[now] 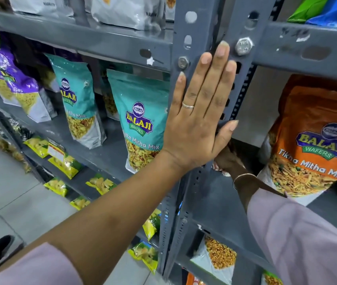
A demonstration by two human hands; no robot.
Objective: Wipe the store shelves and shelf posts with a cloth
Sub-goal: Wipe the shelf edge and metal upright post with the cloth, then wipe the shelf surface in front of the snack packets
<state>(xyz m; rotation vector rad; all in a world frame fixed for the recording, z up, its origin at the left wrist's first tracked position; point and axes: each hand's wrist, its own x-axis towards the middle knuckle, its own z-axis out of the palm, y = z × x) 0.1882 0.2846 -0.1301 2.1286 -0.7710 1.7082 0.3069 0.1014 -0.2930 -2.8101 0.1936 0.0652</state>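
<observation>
Two grey perforated steel shelf posts stand side by side in the middle, bolted to grey shelf beams. My left hand lies flat on the posts, fingers straight and close together, holding nothing. My right hand is just below and behind it, at the inner side of the post above the right shelf. It is largely hidden; its fingers curl around a small bunch of pale patterned cloth, of which only a corner shows.
Teal snack pouches and purple ones stand on the left shelf, an orange pouch on the right shelf close to my right wrist. Yellow packets line lower shelves. Grey floor tiles lie at lower left.
</observation>
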